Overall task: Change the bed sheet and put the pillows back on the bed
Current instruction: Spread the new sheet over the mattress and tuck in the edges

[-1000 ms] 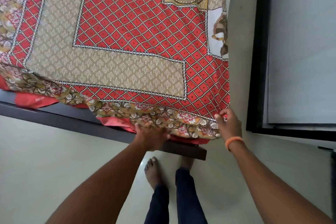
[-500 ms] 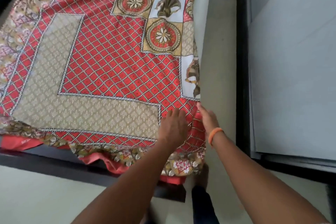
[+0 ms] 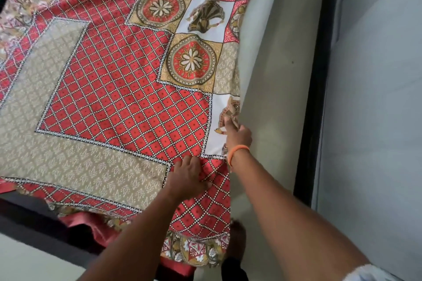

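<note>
A red and beige patterned bed sheet (image 3: 109, 98) lies spread over the bed, its near edge hanging past the dark bed frame (image 3: 34, 214). My left hand (image 3: 189, 175) presses flat on the sheet near its right front corner, fingers spread. My right hand (image 3: 237, 132), with an orange band at the wrist, sits at the sheet's right edge, fingers curled on the fabric where it folds down the side of the mattress. No pillows are in view.
A narrow strip of pale floor (image 3: 280, 75) runs along the right side of the bed. Beyond it stand a black frame (image 3: 317, 75) and a grey panel (image 3: 376, 98). Pale floor (image 3: 34, 258) lies in front of the bed; my foot shows below.
Both hands moved from the sheet's hanging front edge up onto the bed. The left now presses on top and the right has slid further along the right edge. The view tilted forward.
</note>
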Demonstrator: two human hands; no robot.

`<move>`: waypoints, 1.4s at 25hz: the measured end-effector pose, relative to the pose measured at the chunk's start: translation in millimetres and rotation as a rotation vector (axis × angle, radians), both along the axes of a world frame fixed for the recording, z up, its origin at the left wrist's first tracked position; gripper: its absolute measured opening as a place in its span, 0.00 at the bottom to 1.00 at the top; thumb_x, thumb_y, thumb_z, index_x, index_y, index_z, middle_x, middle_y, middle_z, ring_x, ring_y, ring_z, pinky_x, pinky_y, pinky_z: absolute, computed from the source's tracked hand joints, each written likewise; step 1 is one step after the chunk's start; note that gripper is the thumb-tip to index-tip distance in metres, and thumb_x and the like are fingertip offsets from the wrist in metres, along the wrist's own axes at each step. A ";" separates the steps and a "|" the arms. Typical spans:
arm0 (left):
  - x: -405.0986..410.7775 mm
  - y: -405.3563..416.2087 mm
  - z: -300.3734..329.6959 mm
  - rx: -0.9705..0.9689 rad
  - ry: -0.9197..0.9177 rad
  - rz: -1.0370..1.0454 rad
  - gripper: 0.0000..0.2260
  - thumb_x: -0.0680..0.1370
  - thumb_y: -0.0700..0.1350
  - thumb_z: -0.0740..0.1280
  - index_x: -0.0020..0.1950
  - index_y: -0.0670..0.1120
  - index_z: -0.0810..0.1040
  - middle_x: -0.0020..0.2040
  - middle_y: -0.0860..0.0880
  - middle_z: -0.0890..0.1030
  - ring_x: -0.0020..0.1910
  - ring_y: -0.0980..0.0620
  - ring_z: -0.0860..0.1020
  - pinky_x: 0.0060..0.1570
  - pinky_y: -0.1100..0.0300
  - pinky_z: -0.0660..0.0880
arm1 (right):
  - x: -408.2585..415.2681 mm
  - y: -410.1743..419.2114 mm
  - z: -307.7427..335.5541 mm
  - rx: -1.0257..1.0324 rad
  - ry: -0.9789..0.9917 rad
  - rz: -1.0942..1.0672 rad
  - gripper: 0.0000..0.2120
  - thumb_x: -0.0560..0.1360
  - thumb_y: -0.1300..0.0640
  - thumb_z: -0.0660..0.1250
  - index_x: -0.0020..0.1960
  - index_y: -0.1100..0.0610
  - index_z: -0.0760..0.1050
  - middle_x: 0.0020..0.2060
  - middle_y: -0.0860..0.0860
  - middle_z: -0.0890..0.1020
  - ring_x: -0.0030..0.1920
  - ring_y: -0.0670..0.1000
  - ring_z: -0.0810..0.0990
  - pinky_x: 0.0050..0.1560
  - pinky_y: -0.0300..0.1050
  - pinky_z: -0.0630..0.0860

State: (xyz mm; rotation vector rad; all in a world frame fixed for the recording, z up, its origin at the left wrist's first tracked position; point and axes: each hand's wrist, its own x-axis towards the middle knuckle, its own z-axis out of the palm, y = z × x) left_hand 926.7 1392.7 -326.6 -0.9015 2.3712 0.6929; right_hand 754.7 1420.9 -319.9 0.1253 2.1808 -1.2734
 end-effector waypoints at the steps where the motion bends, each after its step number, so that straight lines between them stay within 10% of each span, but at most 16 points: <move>1: 2.1 6.1 4.6 -0.027 0.043 0.042 0.27 0.72 0.64 0.68 0.60 0.45 0.68 0.57 0.48 0.70 0.59 0.45 0.70 0.59 0.47 0.73 | 3.0 9.4 6.9 -0.090 -0.018 -0.038 0.21 0.74 0.45 0.71 0.50 0.65 0.81 0.46 0.63 0.84 0.41 0.60 0.81 0.46 0.56 0.78; 5: 16.0 45.9 22.3 -0.236 0.215 0.042 0.21 0.69 0.65 0.62 0.46 0.49 0.77 0.43 0.47 0.78 0.48 0.42 0.78 0.48 0.47 0.75 | 59.6 85.1 7.1 -0.014 0.359 0.110 0.24 0.72 0.38 0.65 0.39 0.59 0.81 0.33 0.54 0.83 0.34 0.52 0.80 0.34 0.48 0.76; 9: 17.0 62.6 23.5 -0.379 0.058 -0.123 0.27 0.69 0.68 0.62 0.57 0.49 0.74 0.52 0.48 0.77 0.53 0.43 0.75 0.51 0.43 0.74 | 68.3 86.1 -23.1 0.159 0.021 0.075 0.24 0.72 0.41 0.67 0.43 0.64 0.82 0.42 0.62 0.84 0.45 0.62 0.81 0.45 0.53 0.77; 14: 13.4 85.8 19.8 -0.304 0.090 -0.209 0.14 0.80 0.43 0.58 0.65 0.45 0.71 0.60 0.44 0.75 0.58 0.42 0.73 0.59 0.44 0.71 | 25.7 64.5 -36.0 0.078 -0.257 -0.098 0.07 0.73 0.63 0.71 0.40 0.61 0.73 0.43 0.64 0.80 0.43 0.57 0.77 0.47 0.54 0.76; 18: 46.7 110.0 31.5 -0.194 0.252 -0.419 0.15 0.77 0.44 0.53 0.50 0.47 0.79 0.47 0.47 0.82 0.45 0.48 0.77 0.49 0.53 0.72 | 34.1 78.9 -26.9 0.230 0.091 0.069 0.10 0.75 0.57 0.71 0.42 0.62 0.73 0.42 0.62 0.80 0.42 0.56 0.76 0.46 0.48 0.71; 20: 76.6 128.8 31.5 -0.078 0.254 -0.216 0.14 0.79 0.47 0.53 0.51 0.48 0.78 0.49 0.49 0.82 0.46 0.49 0.77 0.49 0.54 0.72 | 30.6 76.3 -26.3 0.276 0.158 -0.016 0.12 0.76 0.54 0.70 0.47 0.65 0.77 0.47 0.63 0.82 0.47 0.60 0.80 0.48 0.48 0.72; 24: 105.6 128.3 34.0 0.126 0.318 1.078 0.15 0.74 0.62 0.71 0.48 0.51 0.80 0.43 0.57 0.83 0.40 0.56 0.81 0.39 0.58 0.77 | 44.9 89.3 -22.3 -0.160 -0.405 -0.065 0.31 0.73 0.33 0.65 0.63 0.57 0.78 0.56 0.57 0.83 0.55 0.59 0.82 0.57 0.56 0.79; 27: 101.0 123.6 31.0 0.370 0.354 1.206 0.14 0.74 0.56 0.74 0.49 0.47 0.81 0.41 0.50 0.85 0.36 0.50 0.84 0.40 0.50 0.82 | 86.0 123.9 -28.9 -0.329 -0.588 0.295 0.25 0.68 0.34 0.69 0.60 0.46 0.81 0.56 0.53 0.84 0.57 0.56 0.83 0.59 0.61 0.77; 31: 100.1 139.2 21.3 0.297 0.326 1.134 0.13 0.79 0.48 0.70 0.41 0.39 0.79 0.36 0.43 0.83 0.34 0.45 0.83 0.36 0.47 0.81 | 110.5 139.8 -38.9 -0.291 -0.447 0.015 0.17 0.71 0.51 0.75 0.54 0.60 0.81 0.49 0.57 0.86 0.49 0.60 0.85 0.43 0.52 0.82; 35: 105.1 152.4 20.6 0.323 0.342 0.938 0.14 0.77 0.45 0.71 0.33 0.45 0.75 0.29 0.51 0.78 0.25 0.60 0.77 0.26 0.62 0.74 | 116.9 163.9 -35.3 -0.105 -0.320 -0.057 0.17 0.72 0.42 0.72 0.47 0.57 0.83 0.42 0.54 0.87 0.40 0.55 0.87 0.39 0.48 0.82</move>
